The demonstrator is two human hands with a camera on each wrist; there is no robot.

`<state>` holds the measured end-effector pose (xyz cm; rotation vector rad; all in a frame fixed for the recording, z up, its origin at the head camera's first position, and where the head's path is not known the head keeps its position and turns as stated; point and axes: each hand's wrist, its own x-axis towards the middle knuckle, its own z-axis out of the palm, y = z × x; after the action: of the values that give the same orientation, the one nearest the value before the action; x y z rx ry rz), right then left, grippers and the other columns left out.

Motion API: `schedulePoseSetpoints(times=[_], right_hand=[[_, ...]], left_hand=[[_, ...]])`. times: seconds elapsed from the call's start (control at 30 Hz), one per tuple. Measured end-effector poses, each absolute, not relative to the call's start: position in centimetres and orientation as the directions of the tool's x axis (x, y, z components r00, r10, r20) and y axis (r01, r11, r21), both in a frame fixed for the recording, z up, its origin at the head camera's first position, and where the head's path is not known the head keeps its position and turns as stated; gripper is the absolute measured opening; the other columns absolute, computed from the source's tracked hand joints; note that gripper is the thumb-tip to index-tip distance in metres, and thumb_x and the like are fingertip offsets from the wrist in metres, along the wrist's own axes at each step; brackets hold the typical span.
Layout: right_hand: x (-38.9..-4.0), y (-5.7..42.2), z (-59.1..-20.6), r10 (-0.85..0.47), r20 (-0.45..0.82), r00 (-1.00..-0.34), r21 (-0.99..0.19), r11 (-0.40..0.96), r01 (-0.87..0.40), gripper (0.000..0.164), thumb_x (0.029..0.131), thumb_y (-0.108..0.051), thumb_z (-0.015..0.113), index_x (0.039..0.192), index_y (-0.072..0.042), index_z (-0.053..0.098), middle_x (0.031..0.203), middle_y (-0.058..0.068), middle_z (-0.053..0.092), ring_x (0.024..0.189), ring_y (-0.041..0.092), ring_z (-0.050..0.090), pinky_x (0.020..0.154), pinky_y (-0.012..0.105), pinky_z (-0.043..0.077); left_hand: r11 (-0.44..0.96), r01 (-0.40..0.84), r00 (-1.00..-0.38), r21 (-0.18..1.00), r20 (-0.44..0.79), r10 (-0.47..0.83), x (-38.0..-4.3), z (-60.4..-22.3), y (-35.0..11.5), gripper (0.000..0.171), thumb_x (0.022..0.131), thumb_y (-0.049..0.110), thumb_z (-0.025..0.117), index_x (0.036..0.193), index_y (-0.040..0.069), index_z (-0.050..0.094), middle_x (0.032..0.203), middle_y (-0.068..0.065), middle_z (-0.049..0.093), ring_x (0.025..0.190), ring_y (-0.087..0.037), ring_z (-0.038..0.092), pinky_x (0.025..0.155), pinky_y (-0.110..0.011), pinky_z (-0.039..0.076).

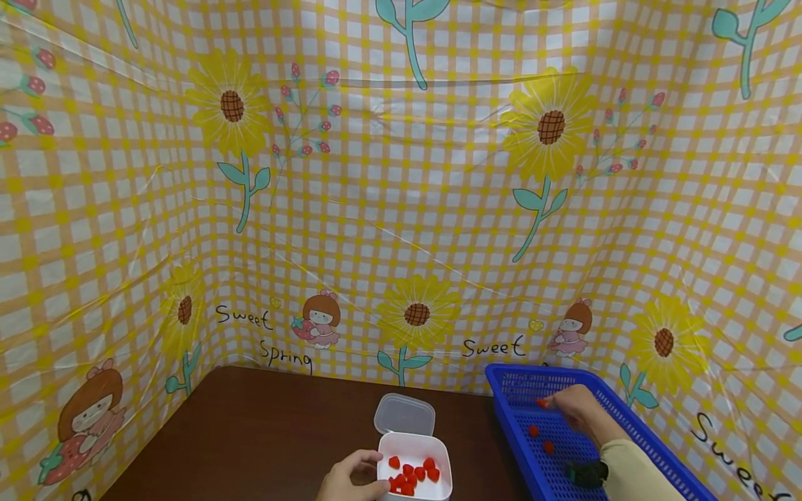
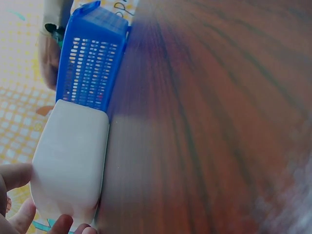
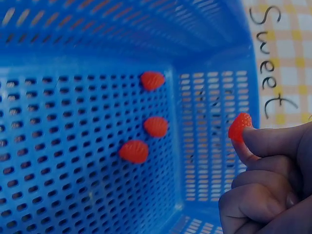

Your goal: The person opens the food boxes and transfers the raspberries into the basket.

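Observation:
My right hand is over the blue basket, pinching a small red strawberry-shaped piece between thumb and index finger; the other fingers are folded in. Below, on the basket's perforated floor, lie three more red strawberries, apart from one another. My left hand holds the white plastic box at its left side, thumb near the front corner and fingertips along the wall. Several red strawberries lie inside this box. In the left wrist view only the outer wall of the box shows, hiding its contents.
Just behind the box lies a translucent lid. The dark brown table is enclosed at the back and sides by a checked sunflower cloth. The basket's raised rim stands right of the box. A dark device sits at my right wrist.

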<state>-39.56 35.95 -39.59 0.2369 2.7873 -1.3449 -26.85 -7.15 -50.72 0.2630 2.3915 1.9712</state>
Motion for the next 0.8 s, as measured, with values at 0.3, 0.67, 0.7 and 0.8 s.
schedulePoseSetpoints(times=[0.3,0.67,0.7,0.8], right_hand=[[-41.0,38.3,-41.3,0.159,-0.202,-0.966,-0.726,0.638,0.257,0.016,0.089,-0.001,0.06,0.09,0.015,0.063,0.053,-0.008,0.032,0.045,0.004,0.028,0.045,0.021,0.032],[-39.5,36.7,-40.0,0.104,-0.145,-0.984,-0.728,0.662,0.177,0.028,0.091,-0.007,0.062,0.067,-0.008,0.049,0.053,-0.009,0.027,0.045,0.005,0.026,0.045,0.023,0.03],[-39.3,36.3,-39.8,0.093,-0.134,-0.987,-0.735,0.658,0.162,0.025,0.091,-0.006,0.062,0.069,-0.006,0.051,0.054,-0.008,0.027,0.046,0.006,0.025,0.045,0.023,0.031],[-39.1,35.0,-39.5,0.069,-0.108,-0.992,-0.764,0.633,0.127,0.027,0.09,-0.006,0.065,0.068,-0.007,0.05,0.055,-0.008,0.026,0.046,0.006,0.025,0.045,0.024,0.03]], left_hand=[[0.164,0.129,-0.983,0.978,0.104,0.154,-26.7,-51.0,-7.0,0.037,0.082,0.016,0.081,0.115,0.003,0.068,0.1,-0.011,0.072,0.086,-0.027,0.071,0.079,-0.046,0.059],[0.175,0.119,-0.985,0.977,0.095,0.141,-26.8,-50.6,-7.1,0.037,0.084,0.016,0.079,0.116,0.002,0.067,0.102,-0.014,0.072,0.088,-0.028,0.071,0.08,-0.047,0.059],[0.173,0.12,-0.985,0.978,0.096,0.14,-26.7,-50.6,-7.1,0.037,0.084,0.016,0.079,0.116,0.002,0.067,0.102,-0.014,0.072,0.088,-0.028,0.071,0.079,-0.047,0.06],[0.172,0.117,-0.986,0.978,0.094,0.137,-26.7,-50.5,-7.1,0.037,0.084,0.016,0.08,0.116,0.002,0.067,0.101,-0.013,0.072,0.088,-0.026,0.07,0.078,-0.045,0.06]])
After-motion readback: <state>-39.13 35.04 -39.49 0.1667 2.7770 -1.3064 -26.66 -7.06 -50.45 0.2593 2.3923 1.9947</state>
